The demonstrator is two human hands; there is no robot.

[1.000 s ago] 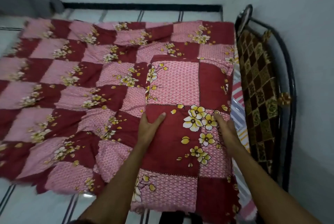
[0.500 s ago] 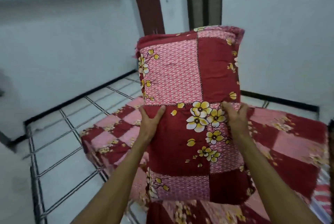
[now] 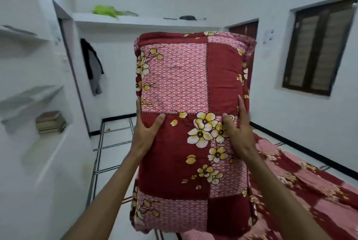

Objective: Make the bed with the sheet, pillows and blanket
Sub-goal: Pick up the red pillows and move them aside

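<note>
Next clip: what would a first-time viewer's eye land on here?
The big red-and-pink flowered pillow, held upright in mid-air at the centre of the view, fills most of it. The left hand and right hand grip its two sides, thumbs on the front. At the lower right lies the bed sheet in a matching pattern, and a dark shuttered window stands out on the white right wall.

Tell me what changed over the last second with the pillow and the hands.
The pillow went from lying flat on the sheet to being lifted upright in the air, and the view swung from the bed toward the room. The left hand and right hand stayed on the pillow's two sides, thumbs on its front. The sheet stayed spread on the bed.
</note>
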